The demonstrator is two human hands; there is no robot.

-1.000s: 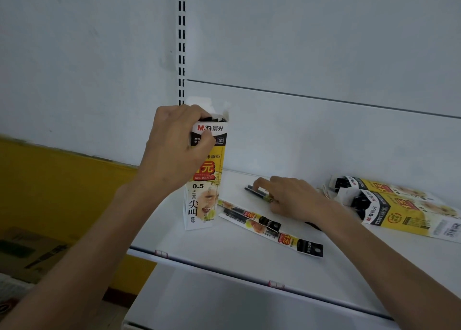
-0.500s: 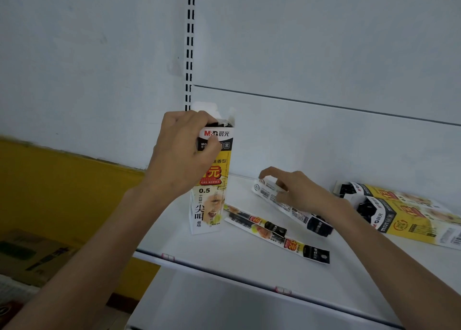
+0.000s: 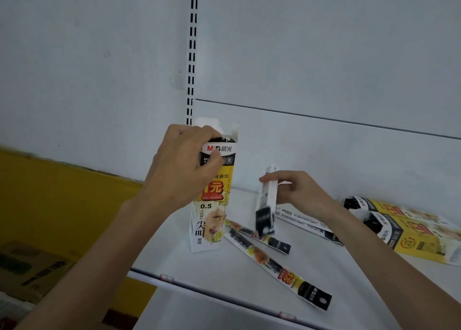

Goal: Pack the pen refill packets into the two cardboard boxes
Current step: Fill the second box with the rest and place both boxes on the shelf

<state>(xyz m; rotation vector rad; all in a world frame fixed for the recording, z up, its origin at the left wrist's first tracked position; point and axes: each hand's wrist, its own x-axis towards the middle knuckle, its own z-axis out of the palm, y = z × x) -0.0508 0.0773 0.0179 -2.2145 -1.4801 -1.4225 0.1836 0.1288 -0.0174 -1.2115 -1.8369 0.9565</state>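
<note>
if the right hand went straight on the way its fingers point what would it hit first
Probably the upright box that the left hand grips near its top. The right hand, pinching a refill packet, points left at the box's side, though depth is unclear.

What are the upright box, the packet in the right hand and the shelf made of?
The upright yellow, white and black box: printed cardboard, lightly glossy; folded white flaps at its open top. The long narrow printed packet pinched in the right hand: thin plastic film or card, too blurred to tell. The white shelf: smooth painted surface, probably metal, unconfirmed.
</note>
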